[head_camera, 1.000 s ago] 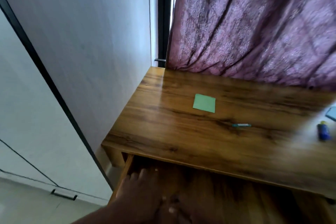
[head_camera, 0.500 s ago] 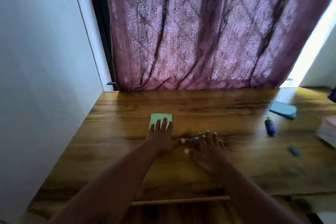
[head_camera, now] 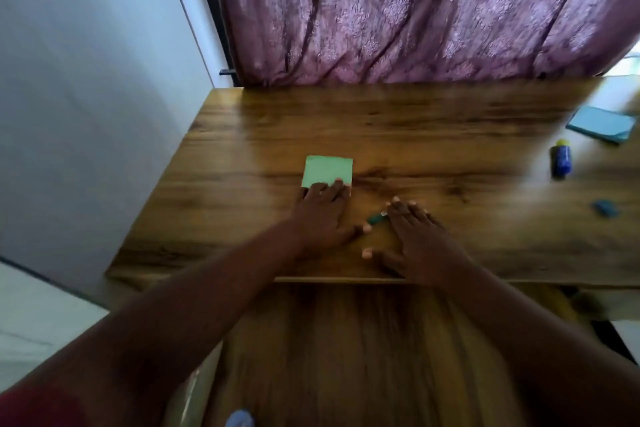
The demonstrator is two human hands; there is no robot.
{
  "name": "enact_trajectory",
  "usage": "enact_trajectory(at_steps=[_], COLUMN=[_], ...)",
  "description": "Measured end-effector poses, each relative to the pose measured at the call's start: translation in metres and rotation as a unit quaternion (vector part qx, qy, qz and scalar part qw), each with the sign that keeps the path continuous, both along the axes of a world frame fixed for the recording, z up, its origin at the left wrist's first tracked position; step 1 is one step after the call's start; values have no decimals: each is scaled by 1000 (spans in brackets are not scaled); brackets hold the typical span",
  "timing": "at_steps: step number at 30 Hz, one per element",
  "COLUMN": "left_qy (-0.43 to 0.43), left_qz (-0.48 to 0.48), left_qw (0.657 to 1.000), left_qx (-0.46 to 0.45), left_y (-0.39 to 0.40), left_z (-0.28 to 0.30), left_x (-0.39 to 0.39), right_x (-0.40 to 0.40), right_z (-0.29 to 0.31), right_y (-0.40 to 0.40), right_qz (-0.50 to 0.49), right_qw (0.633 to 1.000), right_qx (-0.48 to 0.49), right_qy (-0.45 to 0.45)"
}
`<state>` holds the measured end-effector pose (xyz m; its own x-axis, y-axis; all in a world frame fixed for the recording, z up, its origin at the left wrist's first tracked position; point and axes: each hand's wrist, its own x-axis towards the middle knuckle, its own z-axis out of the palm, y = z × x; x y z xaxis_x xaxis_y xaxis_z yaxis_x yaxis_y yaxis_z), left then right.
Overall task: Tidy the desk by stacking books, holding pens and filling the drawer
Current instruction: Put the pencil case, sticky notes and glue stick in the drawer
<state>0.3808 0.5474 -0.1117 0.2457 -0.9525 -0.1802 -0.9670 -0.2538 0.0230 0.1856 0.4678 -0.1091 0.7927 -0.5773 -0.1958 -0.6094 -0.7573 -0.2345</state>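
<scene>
Since half a second ago our view has tipped down and both hands sit lower in the frame; left hand has slid onto the near edge of the green note pad, centre of frame. Right hand lies flat, fingers spread, over the small teal pen-like item, only its left end showing past the fingertips

Neither hand has closed on anything: both wide, palms down on the counter. Drawer stands open below the counter edge, lower centre

To do this step well, we judge: curl the left fingers under the pad's near edge, pinch rather than push it; roll the teal item into the right fingers before lifting

Far right: blue pad, blue glue stick, blue eraser, untouched
</scene>
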Motion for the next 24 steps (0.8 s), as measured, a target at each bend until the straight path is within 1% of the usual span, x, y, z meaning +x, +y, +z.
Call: enact_trajectory(at_steps=[2,5,7,9,11,12,14,16,18,20,22,24], left_qy=[7,-2,-23,-42,-65,-75,-80,-80,-44,6,52,84], left_qz=[-29,-67,-90,-99,-130,-160,-232,-283,-313,-329,-342,-358], left_qw=[999,997,995,994,989,982,956,920,899,891,891,898], left_qx=[13,30,32,20,-24,-63,-163,-258,-304,-314,-294,-243], left_y=[36,77,90,97,104,108,120,136,158,184,211,231], left_z=[-6,-13,-14,-11,-8,-7,-8,-7,-5,-12,-28,-44], left_x=[-6,-8,-7,-3,-1,0,0,-4,-16,-29,-39,-47], right_x=[-12,-21,-20,-22,-24,-25,-28,-32,-37,-45,-51,-53], right_z=[-2,-5,-8,-13,-16,-17,-15,-16,-21,-37,-51,-63], right_y=[20,40,49,56,66,73,87,104,124,142,154,158], right_qz=[31,57,61,67,89,106,147,201,256,312,360,385], right_qw=[999,998,996,994,985,976,952,932,925,923,921,918], right_qx=[0,-27,-58,-69,-99,-126,-162,-173,-155,-121,-93,-67], right_qy=[17,24,-4,-54,-107,-143,-215,-249,-236,-191,-117,-68])
